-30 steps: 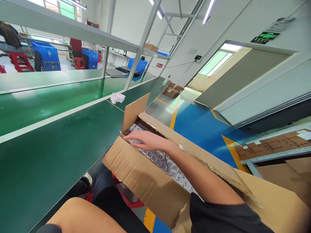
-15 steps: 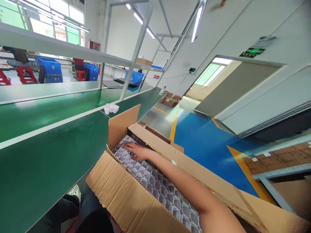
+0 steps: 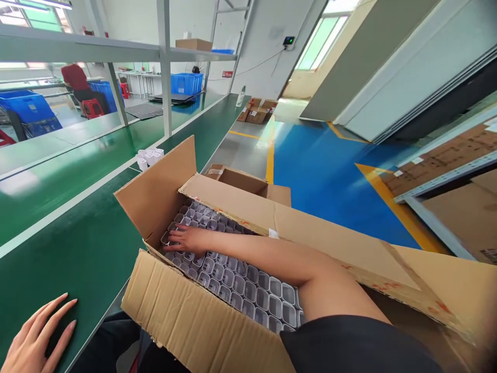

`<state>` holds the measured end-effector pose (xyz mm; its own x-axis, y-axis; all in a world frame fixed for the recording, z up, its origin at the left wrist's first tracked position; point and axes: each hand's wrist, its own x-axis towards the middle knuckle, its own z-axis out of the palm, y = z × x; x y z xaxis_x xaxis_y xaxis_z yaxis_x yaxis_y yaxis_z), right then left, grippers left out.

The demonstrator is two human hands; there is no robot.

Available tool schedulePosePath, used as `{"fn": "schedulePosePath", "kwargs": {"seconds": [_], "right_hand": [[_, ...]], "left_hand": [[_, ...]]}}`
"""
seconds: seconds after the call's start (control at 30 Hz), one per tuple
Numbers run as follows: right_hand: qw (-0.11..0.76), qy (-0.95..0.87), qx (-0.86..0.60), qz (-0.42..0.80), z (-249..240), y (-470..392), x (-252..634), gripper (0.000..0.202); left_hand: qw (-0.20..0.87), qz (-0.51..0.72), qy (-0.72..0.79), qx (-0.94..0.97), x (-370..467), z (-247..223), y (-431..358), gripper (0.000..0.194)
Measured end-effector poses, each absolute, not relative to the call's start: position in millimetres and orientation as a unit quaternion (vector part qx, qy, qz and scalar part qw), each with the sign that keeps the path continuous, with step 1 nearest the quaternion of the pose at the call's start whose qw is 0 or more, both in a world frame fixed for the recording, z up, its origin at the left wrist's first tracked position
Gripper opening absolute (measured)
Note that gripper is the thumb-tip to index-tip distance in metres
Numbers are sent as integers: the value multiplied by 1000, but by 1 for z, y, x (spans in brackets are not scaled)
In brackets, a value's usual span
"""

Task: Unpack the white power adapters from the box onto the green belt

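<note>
My right hand reaches into an open cardboard box, its outstretched fingers touching the far-left end of the packed rows. Those rows are small square grey-white plastic housings, hollow side up. Its fingers are somewhat apart; the undersides of the fingertips are hidden. At the lower left, my left hand is over the green bench top, fingers spread and holding nothing. Beyond the box's raised flap, a small cluster of white plastic housings stands on the bench, partly covered by the flap.
Another open cardboard box sits behind the packed one. A metal shelf frame rises over the bench. A clear bottle stands at its far end. Blue crates and a seated person are farther back. Shelving with cartons lies right.
My right hand has shifted toward the box's left end. My left hand has come into view at the lower left. The head view has turned downward and to the right.
</note>
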<state>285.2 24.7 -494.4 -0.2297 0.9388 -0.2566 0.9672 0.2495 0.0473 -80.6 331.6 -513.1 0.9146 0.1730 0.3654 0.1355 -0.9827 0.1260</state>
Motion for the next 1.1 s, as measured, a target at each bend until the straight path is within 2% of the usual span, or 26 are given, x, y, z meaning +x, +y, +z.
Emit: {"fn": "schedulePosePath", "kwargs": {"seconds": [0.1, 0.2, 0.3, 0.4, 0.5, 0.6, 0.7, 0.8, 0.87, 1.0, 1.1], "right_hand": [[112, 790, 601, -50, -494, 28, 283, 95], [99, 784, 607, -81, -477, 27, 279, 101], [33, 762, 641, -87, -443, 13, 274, 107], [-86, 717, 688, -71, -402, -14, 269, 108], [-246, 659, 705, -88, -369, -34, 258, 107], [-393, 608, 652, -228, -357, -24, 233, 110], [-477, 567, 535, -405, -368, 24, 200, 112], [-473, 548, 461, -512, -387, 101, 166, 109], [-457, 538, 445, -551, -399, 159, 143, 103], [-468, 480, 417, -613, -420, 270, 89, 91], [-482, 429, 355, -676, -434, 332, 36, 87]], "left_hand": [[44, 168, 81, 982, -82, -519, 331, 52], [41, 157, 94, 982, -82, -519, 331, 50], [37, 150, 91, 984, -81, -515, 329, 48], [38, 147, 97, 984, -81, -514, 325, 45], [54, 146, 116, 981, -79, -515, 321, 42], [108, 134, 135, 976, -76, -511, 320, 39], [234, 100, 105, 961, -76, -492, 319, 48], [334, 153, 79, 927, -80, -465, 324, 84], [304, 233, 72, 921, -89, -451, 333, 96], [184, 321, 76, 926, -128, -441, 369, 89], [142, 360, 115, 915, -172, -445, 403, 85]]}}
